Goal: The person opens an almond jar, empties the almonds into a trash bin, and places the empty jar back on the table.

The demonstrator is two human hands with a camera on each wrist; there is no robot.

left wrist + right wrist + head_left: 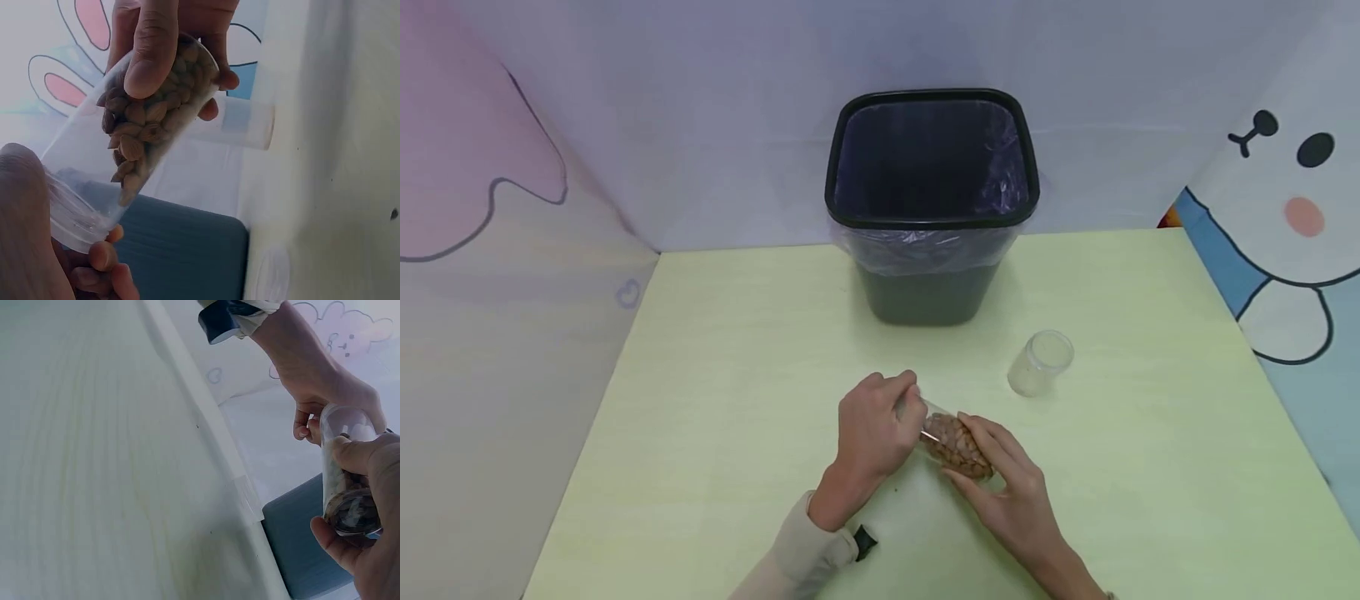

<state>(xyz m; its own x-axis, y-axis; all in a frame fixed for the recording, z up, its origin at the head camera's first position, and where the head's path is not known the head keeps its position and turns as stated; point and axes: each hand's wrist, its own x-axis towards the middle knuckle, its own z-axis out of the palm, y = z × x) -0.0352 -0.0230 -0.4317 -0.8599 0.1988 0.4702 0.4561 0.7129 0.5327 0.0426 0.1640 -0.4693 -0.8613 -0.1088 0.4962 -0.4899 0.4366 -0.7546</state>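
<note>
Holds clear, smooth cylindrical jar (78, 144) tilted over near-centre of pale bench (722, 358), btwn both hands. Grips ridged neck end w/ curled L hand (880, 429); clasps base end w/ R hand (1015, 492), thumb & fingers on opp. sides. Contains wrinkled brown almonds (147, 119), heaped twd base. Farther back, to R: 2nd clear jar (1033, 367), upright. Near bench's far edge: dark tapered bin (925, 300), squarish w/ rounded corners, lined w/ thin crinkly plastic (917, 252).

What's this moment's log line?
left hand: grips jar at mouth end | right hand: grips base end | almonds: in jar | second jar: on table
</note>
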